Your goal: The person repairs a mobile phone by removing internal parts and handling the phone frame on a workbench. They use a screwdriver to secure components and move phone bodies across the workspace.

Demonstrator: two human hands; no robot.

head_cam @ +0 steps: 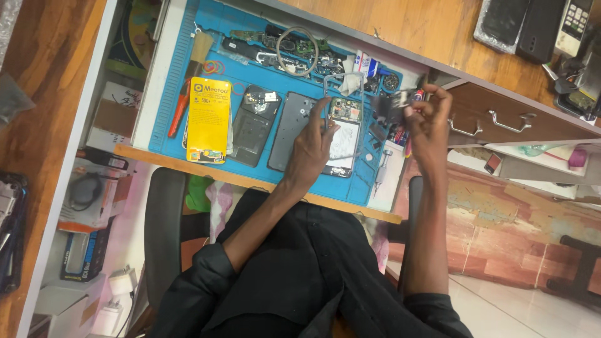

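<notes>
nearby, yellow packet (208,119), brush (188,87), metal ring (297,42)

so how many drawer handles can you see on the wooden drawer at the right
2. Both sit on the front of the brown wooden drawer: one handle next to the right hand, the other handle further along the same front. More may be hidden outside the view.

On the table lies a blue rubber work mat (188,37). On the mat, a yellow flat packet (208,119) sits left of a black opened phone (253,125); right of that lies a grey phone back cover (291,125), then the opened phone with a white battery (343,141). Behind them rests a grey metal ring (297,42). A wooden drawer with metal handles (501,119) stands right of the mat.
</notes>
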